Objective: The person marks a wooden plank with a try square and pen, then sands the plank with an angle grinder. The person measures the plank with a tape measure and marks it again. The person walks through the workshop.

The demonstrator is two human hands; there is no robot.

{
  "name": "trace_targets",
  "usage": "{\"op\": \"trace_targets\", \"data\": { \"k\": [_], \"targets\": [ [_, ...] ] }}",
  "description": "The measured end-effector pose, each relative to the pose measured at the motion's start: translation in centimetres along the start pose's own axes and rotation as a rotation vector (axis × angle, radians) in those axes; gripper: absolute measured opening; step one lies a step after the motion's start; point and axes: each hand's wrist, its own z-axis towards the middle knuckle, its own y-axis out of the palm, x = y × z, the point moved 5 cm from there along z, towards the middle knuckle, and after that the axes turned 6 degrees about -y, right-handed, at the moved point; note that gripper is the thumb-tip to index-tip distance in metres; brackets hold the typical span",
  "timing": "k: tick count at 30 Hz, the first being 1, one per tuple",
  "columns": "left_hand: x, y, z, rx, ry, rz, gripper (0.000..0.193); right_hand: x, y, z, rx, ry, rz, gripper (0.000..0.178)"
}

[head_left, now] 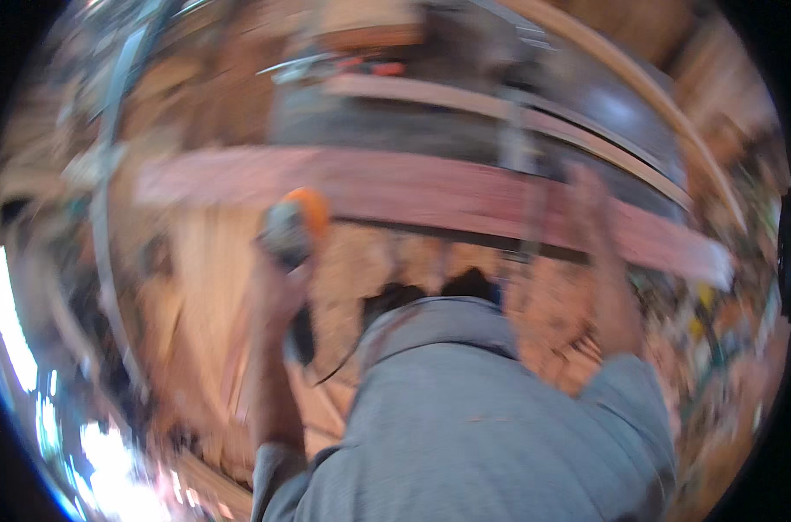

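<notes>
The picture is smeared by motion. My left hand (282, 283) is closed round a corded power tool (293, 228) with a grey body, a dark handle and an orange round front. The orange end is at the near edge of a long reddish plank (421, 184), left of its middle; whether they touch I cannot tell. Stretched out over the plank's right part is my right hand (592, 204), its fingers blurred but seeming extended, with nothing visible in them. Just left of that hand, a metal bar or clamp (519, 143) crosses the plank.
Behind the plank lie a dark bench surface (378, 126) and a narrower pale wooden strip (430, 92). Red and black items (373, 67) sit at the far side, near a wood block (369, 33). Boards (208, 278) lean at left; sawdust covers the floor (543, 300). Clutter lies at right.
</notes>
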Motion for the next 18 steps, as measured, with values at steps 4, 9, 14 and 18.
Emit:
{"op": "trace_targets", "data": {
  "k": [4,9,14,18],
  "targets": [
    [4.7,5.1,-4.3,-0.041,0.282,0.065,0.07,-0.2,-1.3,1.4,0.098,-0.122,-0.171,0.04],
    [8.5,4.9,-8.0,-0.063,0.145,-0.311,0.07,-1.3,-2.5,-2.5,0.446,-0.523,-0.232,0.041],
    [11.3,5.4,-14.4,-0.016,0.219,-0.517,0.073,6.6,-6.0,-5.0,0.412,-0.33,-0.167,0.039],
    [12.3,9.3,-20.1,-0.099,0.295,-0.615,0.08,21.7,-13.1,-7.6,0.465,-0.139,-0.411,0.038]
  ]
}}
